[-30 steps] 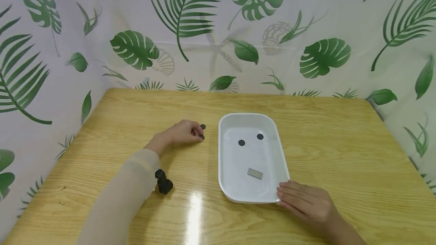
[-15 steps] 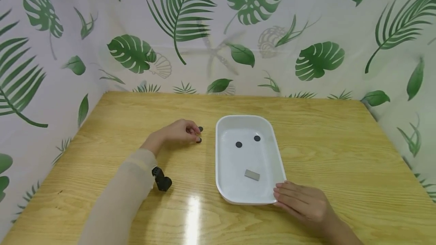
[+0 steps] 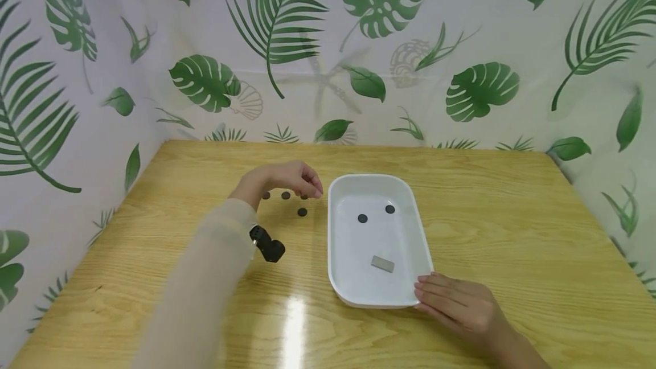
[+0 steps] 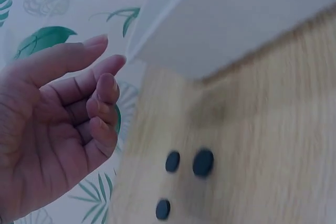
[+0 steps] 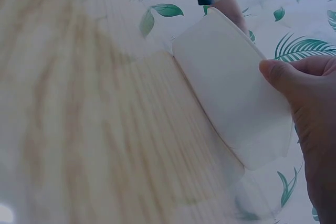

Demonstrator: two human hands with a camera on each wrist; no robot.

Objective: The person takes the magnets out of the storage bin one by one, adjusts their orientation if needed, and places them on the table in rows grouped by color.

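My left hand hovers over the table just left of a white plastic tray. Its fingers are loosely bent, and the left wrist view shows nothing between the thumb and forefinger. Below it lie several small flat black discs on the wood. My right hand holds the tray's near right corner, with the thumb seen on the outside by the rim. Inside the tray sit two more black discs, one left of centre and one farther right, plus a grey rectangular block nearer the front.
The wooden table meets a white leaf-print cloth at the back and sides. A black wrist camera sticks out from my left sleeve, low over the wood. Light glares off the table's front.
My left hand has risen from the nearest disc and shifted right toward the tray, uncovering several discs on the table. My right hand stays at the tray's corner.
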